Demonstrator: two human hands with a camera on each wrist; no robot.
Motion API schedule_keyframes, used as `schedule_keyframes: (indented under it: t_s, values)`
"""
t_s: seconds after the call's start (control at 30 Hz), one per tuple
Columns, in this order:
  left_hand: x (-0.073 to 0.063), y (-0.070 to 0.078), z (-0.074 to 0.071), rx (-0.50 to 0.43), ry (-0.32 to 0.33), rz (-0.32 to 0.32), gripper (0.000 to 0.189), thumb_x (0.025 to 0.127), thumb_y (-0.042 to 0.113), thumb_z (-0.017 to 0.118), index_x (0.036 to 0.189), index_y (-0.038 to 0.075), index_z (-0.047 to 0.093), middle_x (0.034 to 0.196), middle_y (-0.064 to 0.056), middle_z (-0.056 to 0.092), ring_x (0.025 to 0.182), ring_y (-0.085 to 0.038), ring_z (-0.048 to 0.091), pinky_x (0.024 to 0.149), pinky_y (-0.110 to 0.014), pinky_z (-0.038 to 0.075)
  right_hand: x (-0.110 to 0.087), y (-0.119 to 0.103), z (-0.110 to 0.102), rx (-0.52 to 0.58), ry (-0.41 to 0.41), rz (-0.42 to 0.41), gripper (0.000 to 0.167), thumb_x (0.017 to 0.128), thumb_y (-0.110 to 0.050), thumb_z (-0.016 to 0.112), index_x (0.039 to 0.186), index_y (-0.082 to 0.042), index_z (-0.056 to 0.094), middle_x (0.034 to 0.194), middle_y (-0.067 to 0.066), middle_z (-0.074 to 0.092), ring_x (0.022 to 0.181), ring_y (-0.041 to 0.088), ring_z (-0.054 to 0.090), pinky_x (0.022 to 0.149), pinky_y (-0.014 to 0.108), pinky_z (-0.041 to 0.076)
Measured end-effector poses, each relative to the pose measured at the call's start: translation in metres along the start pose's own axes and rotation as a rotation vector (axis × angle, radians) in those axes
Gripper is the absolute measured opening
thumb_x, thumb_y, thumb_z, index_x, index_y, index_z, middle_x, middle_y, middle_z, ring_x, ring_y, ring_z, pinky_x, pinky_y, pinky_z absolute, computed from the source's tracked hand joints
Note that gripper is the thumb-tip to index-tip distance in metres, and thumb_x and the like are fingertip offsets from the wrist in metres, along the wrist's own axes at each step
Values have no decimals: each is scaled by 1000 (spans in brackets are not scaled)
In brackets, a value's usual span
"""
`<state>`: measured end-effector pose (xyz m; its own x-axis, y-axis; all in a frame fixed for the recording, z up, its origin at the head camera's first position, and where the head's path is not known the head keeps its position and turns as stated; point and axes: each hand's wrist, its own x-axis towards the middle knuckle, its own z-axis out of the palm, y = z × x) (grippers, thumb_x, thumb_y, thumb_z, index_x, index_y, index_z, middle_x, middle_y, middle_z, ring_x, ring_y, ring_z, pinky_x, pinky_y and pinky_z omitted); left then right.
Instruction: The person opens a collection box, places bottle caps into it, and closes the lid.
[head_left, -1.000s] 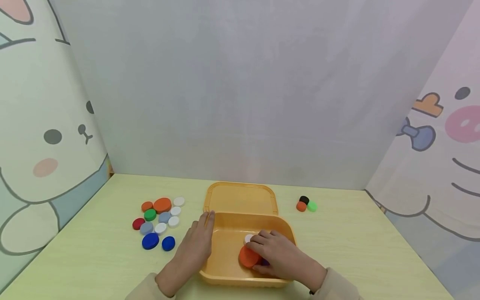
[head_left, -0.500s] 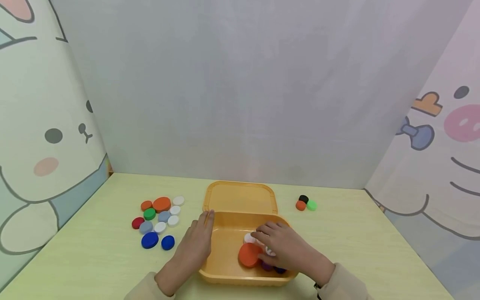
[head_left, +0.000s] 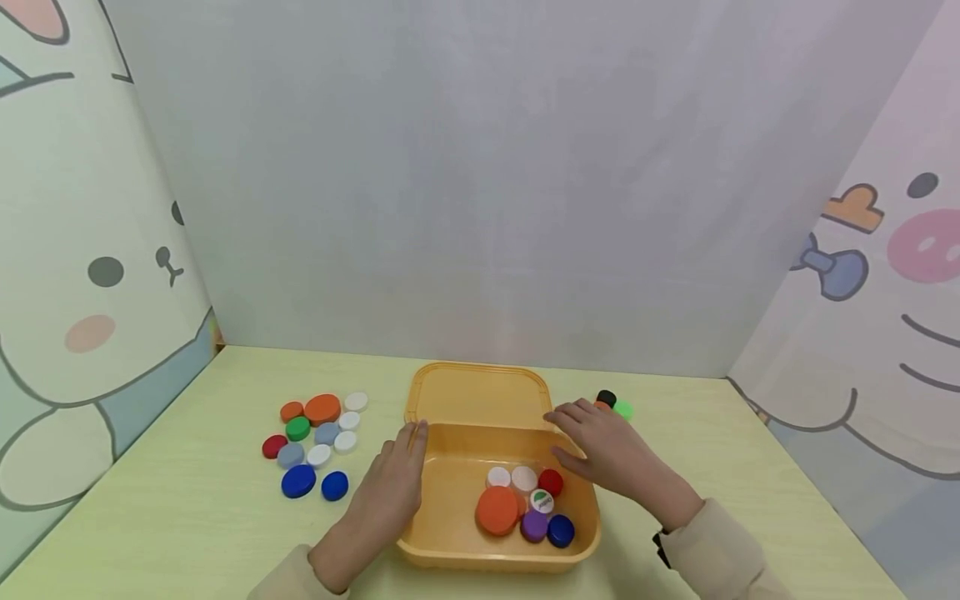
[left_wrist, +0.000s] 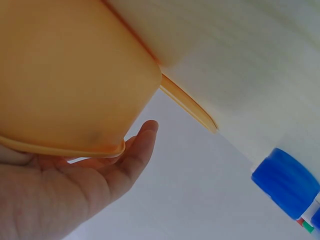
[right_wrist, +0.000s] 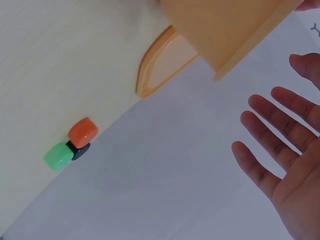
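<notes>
Caps (head_left: pixel 521 505) lie loose on the floor of the yellow-orange box (head_left: pixel 491 563), right of its middle, eight visible. Change noted: the right hand (head_left: pixel 598 440) has lifted off the group and moved outward, and now hangs over the box's far right corner, fingers spread and holding nothing; the right wrist view confirms a bare palm, apart from the box. The left hand (head_left: pixel 386 487) has not shifted: fingers mostly straight, resting on the left rim, apparently steadying it. Meaning, as judged: the caps are uncovered and free of any grasp, so the next handling can start from a plain view of them. Appearance: round, plastic-looking, mixed sizes. Largest is the orange cap (head_left: pixel 497 510), partly covering a smaller orange cap (head_left: pixel 521 506); behind it stand a white cap (head_left: pixel 498 477) and a paler one (head_left: pixel 524 479), then a red cap (head_left: pixel 551 482); nearer, a white cap with a green mark (head_left: pixel 542 501), a purple cap (head_left: pixel 534 525) and a dark blue cap (head_left: pixel 560 530). Outside the box: a mixed cluster of caps (head_left: pixel 327 432) on the table (head_left: pixel 187 500) to the left, a trio of caps (right_wrist: pixel 82 132) to the right, touching, and a flat panel (head_left: pixel 480 394), probably the lid, beyond the box.
</notes>
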<state>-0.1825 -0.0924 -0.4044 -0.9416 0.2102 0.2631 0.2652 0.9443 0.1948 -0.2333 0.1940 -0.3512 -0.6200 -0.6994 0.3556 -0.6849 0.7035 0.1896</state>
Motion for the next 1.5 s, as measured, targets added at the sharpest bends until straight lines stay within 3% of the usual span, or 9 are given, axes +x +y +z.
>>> schedule_keyframes:
  t_s: [0.17, 0.5, 0.73, 1.13, 1.5]
  values:
    - [1, 0, 0, -6, -11, -8, 55, 87, 4, 57, 137, 0, 35, 134, -19, 41, 100, -30, 52, 85, -40, 48, -3, 21, 6, -12, 15, 78, 38, 77, -32, 71, 107, -11, 63, 99, 1, 64, 90, 18, 58, 73, 35, 51]
    - [0, -1, 1, -7, -3, -7, 55, 86, 4, 57, 137, 0, 36, 133, -19, 42, 101, -30, 52, 85, -41, 48, -13, 59, 25, 38, -42, 234, 35, 77, -25, 71, 106, -7, 63, 101, 7, 65, 88, 23, 58, 71, 41, 51]
    - [0, -1, 1, -5, -16, -15, 56, 86, 5, 58, 137, 1, 36, 134, -18, 41, 102, -30, 52, 86, -41, 48, -19, 79, 38, 46, -81, 306, 28, 77, -21, 72, 98, -6, 63, 90, 7, 64, 79, 24, 57, 66, 41, 50]
    - [0, 1, 0, -9, -39, -30, 57, 86, 6, 58, 138, 1, 35, 135, -18, 40, 103, -30, 51, 88, -41, 48, -18, 99, 56, 60, -190, 404, 29, 80, -22, 68, 101, -4, 62, 93, 12, 64, 79, 27, 56, 67, 44, 50]
    - [0, 0, 0, -12, -23, -21, 56, 87, 6, 57, 137, 1, 35, 135, -18, 41, 101, -29, 52, 85, -40, 48, -17, 104, 65, 51, -251, 439, 28, 78, -22, 69, 99, -5, 61, 89, 11, 62, 75, 25, 53, 63, 44, 50]
